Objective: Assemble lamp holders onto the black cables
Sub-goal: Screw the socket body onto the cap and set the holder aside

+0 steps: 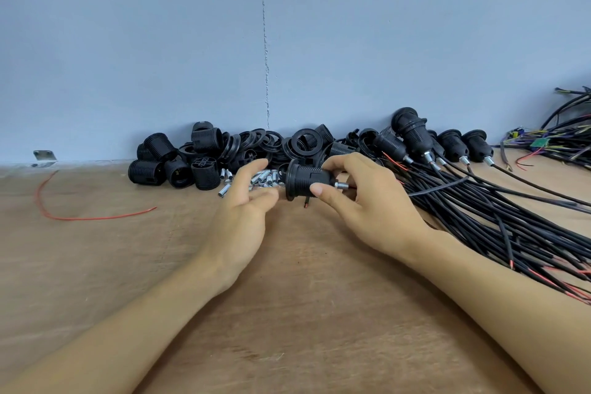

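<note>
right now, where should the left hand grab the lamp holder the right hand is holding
Probably the wide flanged rim, coming in from the left. The lamp holder lies sideways with that rim toward the open left hand, while the right hand pinches the body near the metal fitting, so the rim end is free.

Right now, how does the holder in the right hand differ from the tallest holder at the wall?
The held holder lies sideways off the table, gripped by the right hand; the tallest holder leans at the wall, untouched. The held one looks shorter, with a wide flange at its left end; the tallest is longer, with a rounded top. Both are black plastic with a silver fitting at one end.
</note>
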